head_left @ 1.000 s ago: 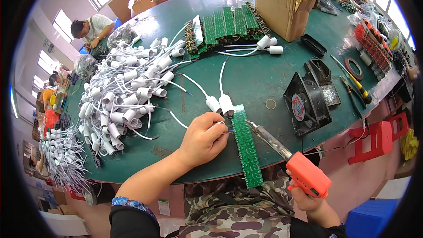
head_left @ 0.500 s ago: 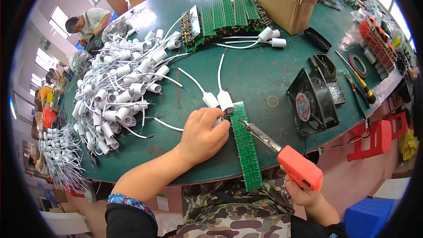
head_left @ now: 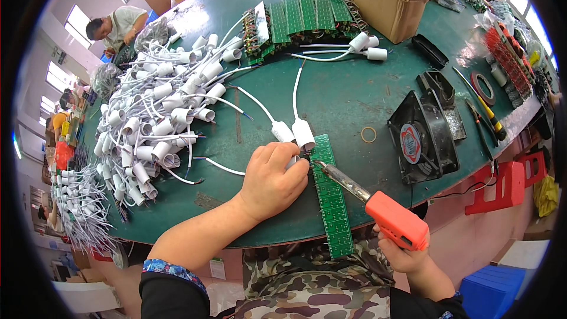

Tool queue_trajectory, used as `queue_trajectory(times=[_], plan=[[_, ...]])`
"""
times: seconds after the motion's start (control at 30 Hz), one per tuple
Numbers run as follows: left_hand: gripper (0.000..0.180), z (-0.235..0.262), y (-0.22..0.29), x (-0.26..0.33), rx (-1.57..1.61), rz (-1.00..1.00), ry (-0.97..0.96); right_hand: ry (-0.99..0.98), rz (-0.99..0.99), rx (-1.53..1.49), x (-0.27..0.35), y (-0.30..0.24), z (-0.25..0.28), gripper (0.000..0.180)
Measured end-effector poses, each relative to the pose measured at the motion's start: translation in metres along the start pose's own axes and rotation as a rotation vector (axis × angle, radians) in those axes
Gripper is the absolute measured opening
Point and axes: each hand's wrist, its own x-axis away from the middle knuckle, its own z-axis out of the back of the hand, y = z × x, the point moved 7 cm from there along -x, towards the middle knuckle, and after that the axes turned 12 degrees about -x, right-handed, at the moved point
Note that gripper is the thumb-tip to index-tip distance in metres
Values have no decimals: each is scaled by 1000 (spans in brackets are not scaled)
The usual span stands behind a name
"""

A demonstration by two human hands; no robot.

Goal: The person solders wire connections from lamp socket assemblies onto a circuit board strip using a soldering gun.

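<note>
overall, a green worktable (head_left: 348, 100) fills the scene, its near edge curving past the worker's lap. a heap of white sockets (head_left: 162, 125) with wire tails covers its left side, while toward the far side stands a tall, open-topped cardboard box (head_left: 381, 9), its contents hidden from this angle. a black fan (head_left: 434, 142) stands upright at right. a narrow green circuit board (head_left: 333, 212) lies lengthwise before the worker, its lower end jutting past the table edge. the right hand (head_left: 406, 257) is wrapped round the orange handle of a soldering iron (head_left: 394, 221), whose tip meets or hovers at the board's upper left; contact cannot be told. the left hand (head_left: 271, 178), just beside the board, pinches a white socket (head_left: 292, 162) mostly hidden by fingers. a round red-and-white label (head_left: 410, 143) marks the fan. between board and fan, a stretch of tabletop holds a thin ring (head_left: 368, 135).
</note>
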Motion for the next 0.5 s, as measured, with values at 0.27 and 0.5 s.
queue_trajectory(times=[0.27, 0.5], plan=[[20, 0, 0, 0, 10, 2, -11, 10, -80, -34, -2, 0, -2, 54], [21, -1, 0, 0, 7, 2, -19, -27, -38, 39, -4, -2, -2, 52]])
